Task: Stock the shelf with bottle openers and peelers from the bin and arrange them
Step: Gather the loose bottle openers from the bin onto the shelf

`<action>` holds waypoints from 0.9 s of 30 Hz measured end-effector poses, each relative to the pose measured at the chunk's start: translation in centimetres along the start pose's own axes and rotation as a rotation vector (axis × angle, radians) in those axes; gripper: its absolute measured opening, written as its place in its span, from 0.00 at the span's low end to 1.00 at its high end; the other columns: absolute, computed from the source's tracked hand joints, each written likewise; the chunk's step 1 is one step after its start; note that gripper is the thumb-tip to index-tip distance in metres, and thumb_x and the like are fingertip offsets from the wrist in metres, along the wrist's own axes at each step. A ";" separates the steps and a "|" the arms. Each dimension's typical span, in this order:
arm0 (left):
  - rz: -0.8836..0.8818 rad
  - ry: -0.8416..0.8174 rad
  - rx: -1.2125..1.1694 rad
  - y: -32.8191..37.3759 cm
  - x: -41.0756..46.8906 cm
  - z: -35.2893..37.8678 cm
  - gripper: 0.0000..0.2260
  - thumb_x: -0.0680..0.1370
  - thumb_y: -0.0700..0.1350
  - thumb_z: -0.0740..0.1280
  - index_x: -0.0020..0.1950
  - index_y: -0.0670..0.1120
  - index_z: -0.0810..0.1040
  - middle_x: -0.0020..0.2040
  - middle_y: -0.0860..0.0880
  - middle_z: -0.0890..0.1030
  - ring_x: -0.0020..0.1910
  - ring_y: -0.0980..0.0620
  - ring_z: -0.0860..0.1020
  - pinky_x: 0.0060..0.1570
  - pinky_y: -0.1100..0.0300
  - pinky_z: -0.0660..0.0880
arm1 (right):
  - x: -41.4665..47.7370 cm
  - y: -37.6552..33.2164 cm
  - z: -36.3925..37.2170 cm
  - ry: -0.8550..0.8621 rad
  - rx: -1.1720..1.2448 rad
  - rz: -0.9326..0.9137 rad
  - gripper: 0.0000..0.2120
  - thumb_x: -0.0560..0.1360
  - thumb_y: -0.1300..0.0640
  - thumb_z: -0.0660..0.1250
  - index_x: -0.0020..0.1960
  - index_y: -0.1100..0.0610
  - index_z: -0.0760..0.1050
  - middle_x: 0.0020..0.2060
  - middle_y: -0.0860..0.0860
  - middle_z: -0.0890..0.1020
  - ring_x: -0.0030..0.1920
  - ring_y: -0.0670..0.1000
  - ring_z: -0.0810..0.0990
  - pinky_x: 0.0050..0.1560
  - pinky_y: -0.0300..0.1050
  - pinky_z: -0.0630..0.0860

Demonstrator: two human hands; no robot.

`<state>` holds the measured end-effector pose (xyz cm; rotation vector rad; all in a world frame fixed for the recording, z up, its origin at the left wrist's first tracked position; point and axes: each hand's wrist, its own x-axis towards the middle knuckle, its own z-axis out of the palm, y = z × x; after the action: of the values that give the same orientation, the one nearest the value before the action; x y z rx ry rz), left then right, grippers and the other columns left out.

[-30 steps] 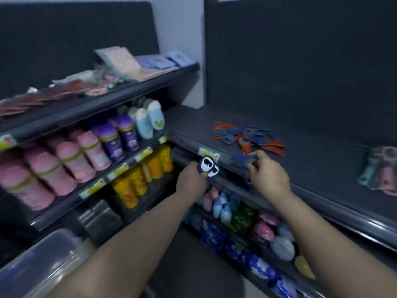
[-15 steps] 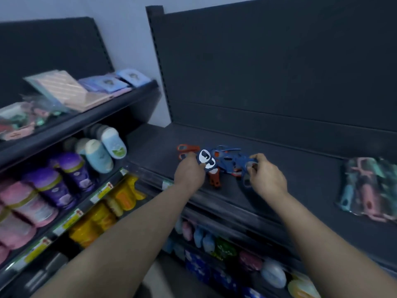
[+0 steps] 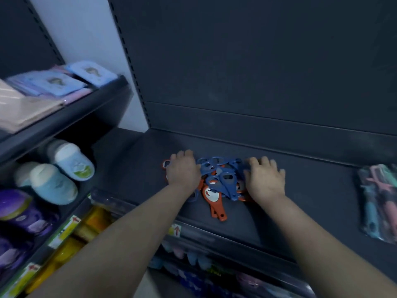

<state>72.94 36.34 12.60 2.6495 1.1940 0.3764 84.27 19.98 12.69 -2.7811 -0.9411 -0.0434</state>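
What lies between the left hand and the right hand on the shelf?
A pile of blue and orange bottle openers fills the stretch from the left hand to the right hand; the head view shows it.

Dim, bluish, low-contrast light; soft motion blur throughout, wide-angle bending toward the edges.

In dim light, a dark back panel stands beside a pale wall and slotted upright.
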 end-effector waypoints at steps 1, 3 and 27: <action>-0.004 0.020 -0.019 -0.1 0.0 0.1 0.16 0.79 0.48 0.64 0.64 0.44 0.71 0.62 0.43 0.74 0.62 0.42 0.69 0.57 0.48 0.70 | 0.0 0.0 -0.1 0.030 -0.015 -0.015 0.17 0.81 0.51 0.54 0.68 0.51 0.67 0.61 0.54 0.72 0.62 0.57 0.67 0.58 0.55 0.65; -0.007 0.055 -0.059 -0.2 -0.4 0.0 0.15 0.79 0.46 0.64 0.64 0.44 0.72 0.62 0.43 0.73 0.62 0.42 0.69 0.56 0.48 0.70 | -0.2 -0.4 -0.4 0.068 -0.007 -0.061 0.17 0.81 0.52 0.53 0.69 0.51 0.67 0.61 0.54 0.72 0.62 0.57 0.67 0.57 0.54 0.64; -0.806 -0.107 0.197 -13.3 -42.9 -7.4 0.12 0.75 0.43 0.64 0.58 0.45 0.75 0.58 0.44 0.77 0.61 0.42 0.73 0.56 0.51 0.74 | -27.7 -11.0 1.0 -0.224 0.102 -1.177 0.13 0.82 0.53 0.53 0.63 0.52 0.69 0.58 0.51 0.75 0.60 0.55 0.71 0.55 0.52 0.69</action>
<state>33.86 13.24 9.47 2.0317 2.1776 -0.0297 55.56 12.11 11.18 -1.7772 -2.3704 0.1364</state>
